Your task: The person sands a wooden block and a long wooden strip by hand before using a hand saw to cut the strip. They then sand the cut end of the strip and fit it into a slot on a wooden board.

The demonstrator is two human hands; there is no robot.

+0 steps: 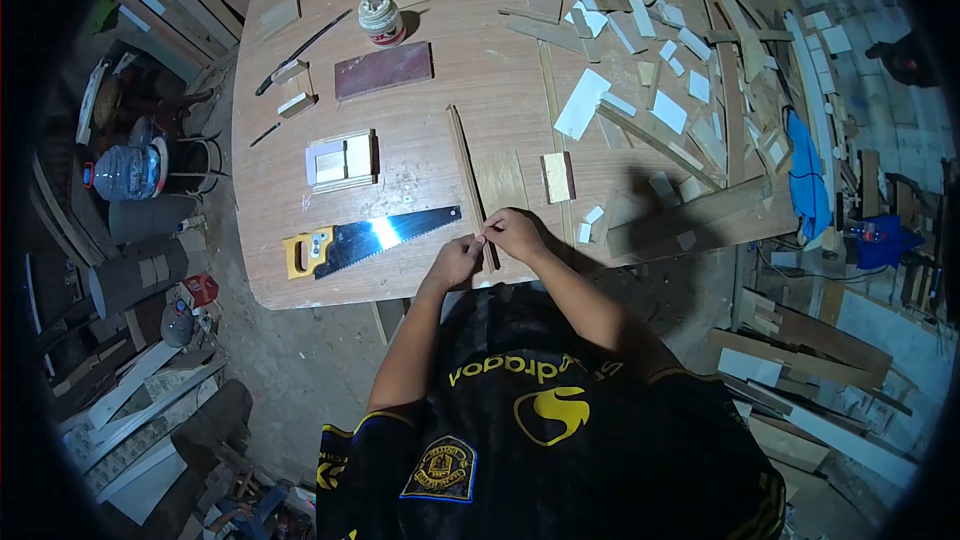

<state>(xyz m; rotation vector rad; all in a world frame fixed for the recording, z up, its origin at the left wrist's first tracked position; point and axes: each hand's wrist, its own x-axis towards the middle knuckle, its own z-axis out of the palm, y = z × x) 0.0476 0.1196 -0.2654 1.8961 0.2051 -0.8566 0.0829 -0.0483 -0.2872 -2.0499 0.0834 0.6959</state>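
A long, narrow wooden strip (462, 155) with a groove-like dark line lies on the table, pointing away from me. At its near end my left hand (459, 262) is closed, with thumb and fingertips on the strip's side. My right hand (514, 236) pinches at the same spot, its fingertips meeting the left thumb; anything small between them is hidden. A thin flat wood panel (501, 178) lies right of the strip. To the left rests a handsaw (385, 232) with a yellow handle (308, 253).
A small framed wooden piece (342, 160), a dark red block (383, 70) and a jar (381, 22) stand left on the table (280, 285). A small wood block (558, 178) sits right. Offcuts (660, 120) crowd the right side, near a blue cloth (806, 170).
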